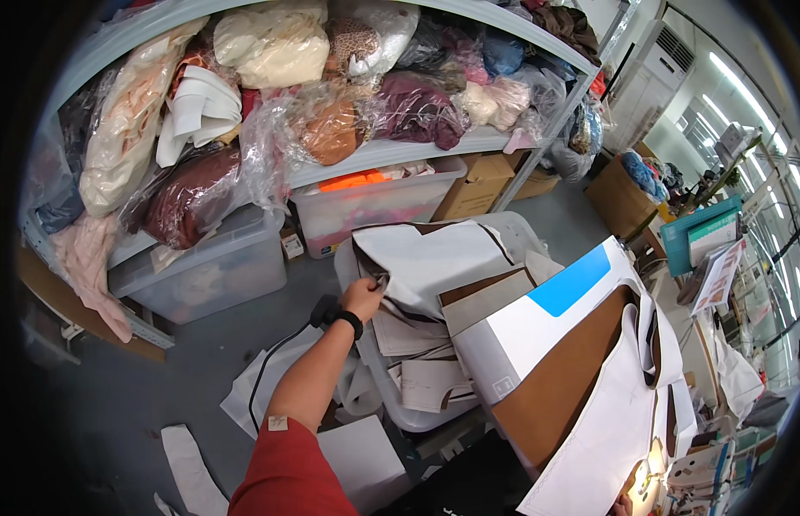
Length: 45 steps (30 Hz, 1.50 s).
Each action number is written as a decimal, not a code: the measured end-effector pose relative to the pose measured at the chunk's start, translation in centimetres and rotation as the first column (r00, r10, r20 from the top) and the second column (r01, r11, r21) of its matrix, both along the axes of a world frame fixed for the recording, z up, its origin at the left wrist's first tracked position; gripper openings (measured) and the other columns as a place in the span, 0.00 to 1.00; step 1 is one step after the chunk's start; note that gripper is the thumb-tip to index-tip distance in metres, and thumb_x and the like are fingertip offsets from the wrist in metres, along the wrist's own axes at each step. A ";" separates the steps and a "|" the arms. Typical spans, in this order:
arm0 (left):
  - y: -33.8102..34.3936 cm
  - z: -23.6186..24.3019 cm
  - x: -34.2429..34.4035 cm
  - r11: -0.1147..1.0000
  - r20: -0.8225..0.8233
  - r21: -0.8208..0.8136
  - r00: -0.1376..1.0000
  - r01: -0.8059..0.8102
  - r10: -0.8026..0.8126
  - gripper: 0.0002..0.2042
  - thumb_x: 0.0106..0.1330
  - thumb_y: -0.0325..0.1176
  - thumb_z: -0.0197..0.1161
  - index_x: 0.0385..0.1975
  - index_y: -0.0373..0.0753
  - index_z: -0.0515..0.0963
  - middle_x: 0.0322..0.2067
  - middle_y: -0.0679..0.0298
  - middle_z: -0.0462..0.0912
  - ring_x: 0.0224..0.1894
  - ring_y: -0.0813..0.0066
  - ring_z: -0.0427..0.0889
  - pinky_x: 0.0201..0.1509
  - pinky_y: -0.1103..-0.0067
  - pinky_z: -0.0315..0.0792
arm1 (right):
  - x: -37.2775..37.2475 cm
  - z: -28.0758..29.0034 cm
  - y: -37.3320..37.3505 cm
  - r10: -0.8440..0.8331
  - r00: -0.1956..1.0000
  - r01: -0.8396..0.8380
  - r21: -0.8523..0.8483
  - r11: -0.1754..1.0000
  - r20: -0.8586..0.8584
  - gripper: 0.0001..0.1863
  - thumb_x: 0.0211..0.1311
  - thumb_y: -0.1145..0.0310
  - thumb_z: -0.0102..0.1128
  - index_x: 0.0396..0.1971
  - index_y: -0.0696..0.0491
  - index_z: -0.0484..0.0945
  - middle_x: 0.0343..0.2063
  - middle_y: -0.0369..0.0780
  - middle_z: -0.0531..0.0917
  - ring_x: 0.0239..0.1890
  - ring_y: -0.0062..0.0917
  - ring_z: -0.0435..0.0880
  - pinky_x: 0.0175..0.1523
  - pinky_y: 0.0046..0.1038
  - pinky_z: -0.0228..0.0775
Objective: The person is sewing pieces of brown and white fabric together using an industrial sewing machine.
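Observation:
My left hand [363, 299], with a black wristband, reaches from a red sleeve to a plastic bin [408, 420]. Its fingers are closed on the edge of a white-backed sheet of dark leather [434, 258] lying folded on top of the bin. To the right, a white and blue cardboard box [525, 331] stands tilted. Cut leather pieces, brown on one side and white on the other [589, 421], lean out of it. Only a sliver of my right hand [624, 506] shows at the bottom edge beside these pieces; its fingers are mostly hidden.
A metal shelf [391, 156] across the back holds plastic-wrapped material. Beneath it stand clear bins [215, 271] and a brown carton [473, 185]. White scraps [193, 469] lie on the grey floor. Cluttered work tables run along the right.

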<state>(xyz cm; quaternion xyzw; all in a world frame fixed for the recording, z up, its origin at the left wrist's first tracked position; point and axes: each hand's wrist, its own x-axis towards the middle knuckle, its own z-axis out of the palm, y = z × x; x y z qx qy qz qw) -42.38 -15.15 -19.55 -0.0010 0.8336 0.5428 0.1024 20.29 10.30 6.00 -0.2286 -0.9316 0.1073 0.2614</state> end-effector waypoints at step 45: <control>8.2 -3.5 3.6 0.783 -0.152 0.420 0.815 -0.458 0.559 0.52 0.56 0.44 0.77 0.74 0.32 0.50 0.68 0.33 0.59 0.71 0.45 0.62 0.73 0.64 0.59 | -0.6 0.3 -0.3 0.030 0.999 -0.030 0.000 1.000 0.015 0.15 0.71 0.75 0.50 0.53 0.64 0.77 0.55 0.56 0.79 0.57 0.50 0.79 0.63 0.42 0.70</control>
